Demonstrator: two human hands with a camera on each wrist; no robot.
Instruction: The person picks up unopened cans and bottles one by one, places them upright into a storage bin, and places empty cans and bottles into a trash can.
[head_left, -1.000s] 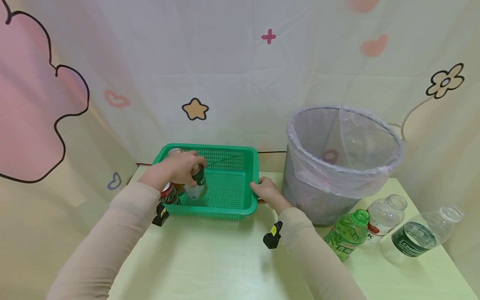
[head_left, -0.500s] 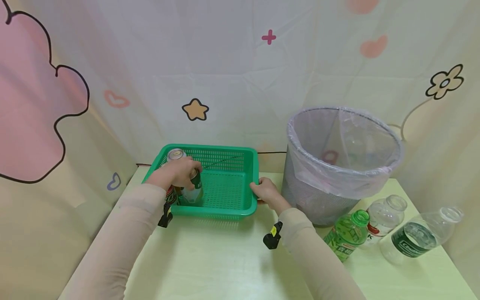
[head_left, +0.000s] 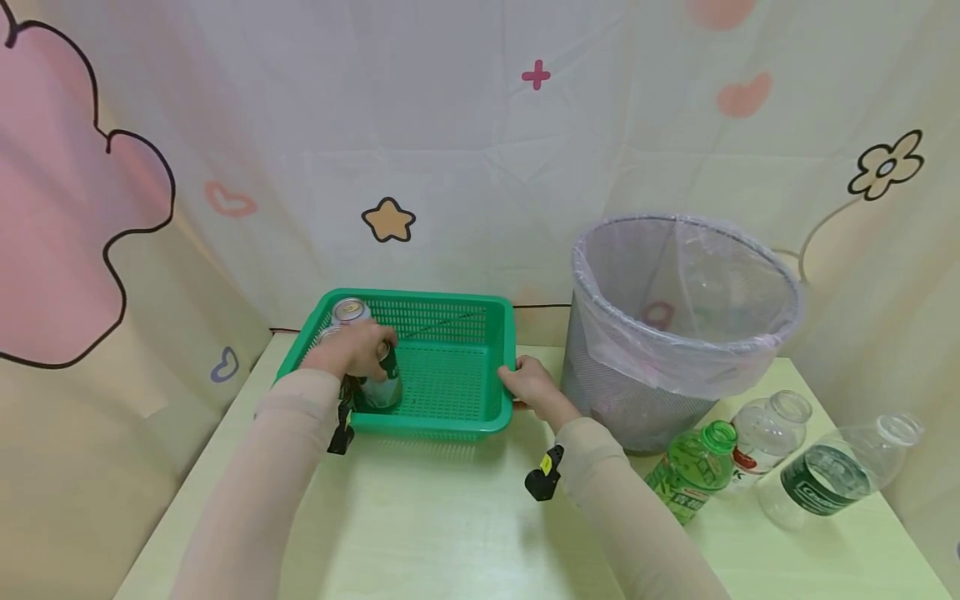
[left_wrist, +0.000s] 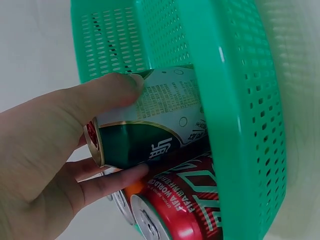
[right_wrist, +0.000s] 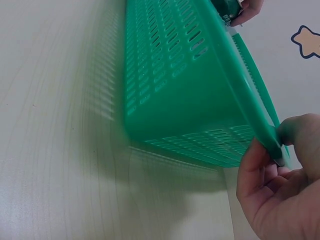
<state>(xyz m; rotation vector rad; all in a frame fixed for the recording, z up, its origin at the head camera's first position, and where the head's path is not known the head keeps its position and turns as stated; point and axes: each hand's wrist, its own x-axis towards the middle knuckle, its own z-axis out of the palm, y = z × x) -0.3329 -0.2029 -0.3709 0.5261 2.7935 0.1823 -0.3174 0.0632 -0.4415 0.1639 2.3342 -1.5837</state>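
Observation:
A green plastic basket point(head_left: 501, 333) stands on the table near the curtain. Inside its left end, my left hand point(head_left: 352, 348) grips a green and white drink can point(left_wrist: 150, 107) near its top, thumb on one side and fingers on the other. The can stands in the basket, close to its front wall. Beside it is a red can point(left_wrist: 175, 210), partly under the hand in the head view. Farther back is a can with a silver lid point(head_left: 350, 310). My right hand point(head_left: 534, 382) pinches the basket's right rim, thumb on the inside and curled fingers outside.
Right of the basket stands a mesh bin point(head_left: 637, 392) with a clear plastic liner point(head_left: 682, 362). On the table's right side are a green-tinted bottle point(head_left: 693, 471), a clear bottle with a red mark point(head_left: 765, 433) and a clear bottle with a dark green label point(head_left: 832, 475).
My left hand has moved slightly left and down with the green and white can, closer to the other cans. The right hand has stayed on the basket rim.

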